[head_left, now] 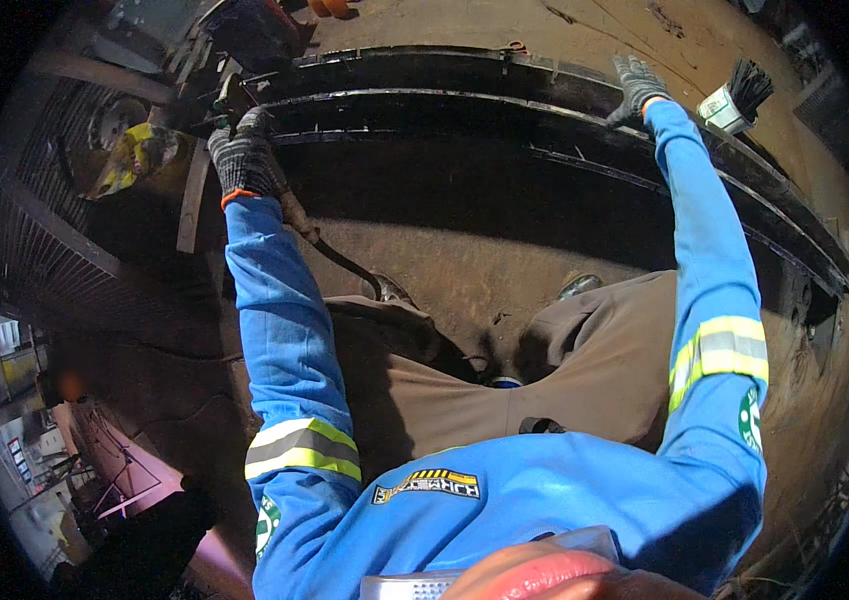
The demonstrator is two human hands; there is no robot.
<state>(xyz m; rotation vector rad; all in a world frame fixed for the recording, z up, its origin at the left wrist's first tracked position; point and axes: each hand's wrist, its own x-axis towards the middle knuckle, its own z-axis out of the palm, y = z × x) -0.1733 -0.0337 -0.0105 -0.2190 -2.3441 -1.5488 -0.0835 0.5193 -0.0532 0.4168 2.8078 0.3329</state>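
My left hand point(245, 162), in a grey knit glove with an orange cuff, is closed around what looks like a welding electrode holder. Its tan wrapped grip point(296, 214) comes out by my wrist and runs into a black cable point(342, 259). A greenish metal part point(234, 97) shows just beyond my fingers; where it joins is hidden. My right hand point(636, 90), gloved alike, rests with fingers apart on the far edge of a long dark steel beam point(414, 98). The beam stretches across in front of me, and my left hand is by its left end.
A white container point(724, 112) full of thin dark rods stands beyond the beam at the right. Left of me are a ribbed metal grate point(49, 235), a yellow crumpled packet point(139, 155) and a flat bar point(192, 195). A red-handled tool point(516, 47) lies at the beam's far edge.
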